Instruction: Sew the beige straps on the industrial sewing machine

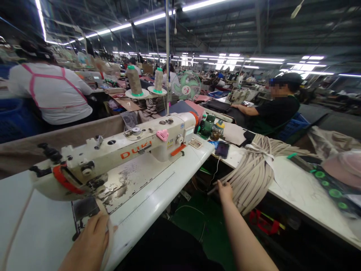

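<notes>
A white DUKI sewing machine (158, 165) stands on the table in front of me. Near its needle end my left hand (91, 235) is closed on a narrow beige strip (110, 241), which runs from the presser foot area down past my fingers. To the right, a thick bundle of beige strips (251, 180), tied with a white band (265, 153), hangs over the edge of a second table. My right hand (225, 192) pinches strip ends at the bundle's near left side; how many strips it holds I cannot make out.
Behind the machine are two thread cones (134, 81) and a green fan (186, 88). A green bottle (208, 126) and a jar (218, 130) stand right of it. One person (282, 105) sits at the right, another (56, 88) at the left. A gap separates the two tables.
</notes>
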Available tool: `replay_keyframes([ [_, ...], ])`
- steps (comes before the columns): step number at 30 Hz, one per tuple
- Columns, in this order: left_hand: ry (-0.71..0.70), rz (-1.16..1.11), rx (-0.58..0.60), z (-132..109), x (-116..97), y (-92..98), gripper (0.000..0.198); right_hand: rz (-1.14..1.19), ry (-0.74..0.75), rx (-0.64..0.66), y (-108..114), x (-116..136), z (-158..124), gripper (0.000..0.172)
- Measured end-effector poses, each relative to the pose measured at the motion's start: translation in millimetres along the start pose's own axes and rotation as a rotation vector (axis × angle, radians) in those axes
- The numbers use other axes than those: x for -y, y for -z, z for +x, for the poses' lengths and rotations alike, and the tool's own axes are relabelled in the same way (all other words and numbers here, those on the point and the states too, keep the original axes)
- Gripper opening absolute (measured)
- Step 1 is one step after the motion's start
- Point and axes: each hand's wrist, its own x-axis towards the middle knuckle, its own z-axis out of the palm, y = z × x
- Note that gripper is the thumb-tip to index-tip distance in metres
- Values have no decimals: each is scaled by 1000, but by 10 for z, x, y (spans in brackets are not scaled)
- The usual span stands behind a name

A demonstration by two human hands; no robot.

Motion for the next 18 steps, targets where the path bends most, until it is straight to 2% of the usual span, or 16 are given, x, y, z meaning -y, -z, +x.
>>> replay_keyframes([
  [6, 0, 46, 30, -35, 197, -228, 44, 113, -30, 129, 27, -20, -47, 32],
  [11, -30, 88, 16, -57, 323, -392, 43, 182, -22, 223, -132, -108, -387, 30],
  [15, -65, 93, -22, -36, 311, -380, 40, 225, -11, 321, -318, -141, -711, 28],
  [18, -57, 89, -36, -18, 224, -296, 36, 268, 4, 256, -287, -84, -696, 39],
])
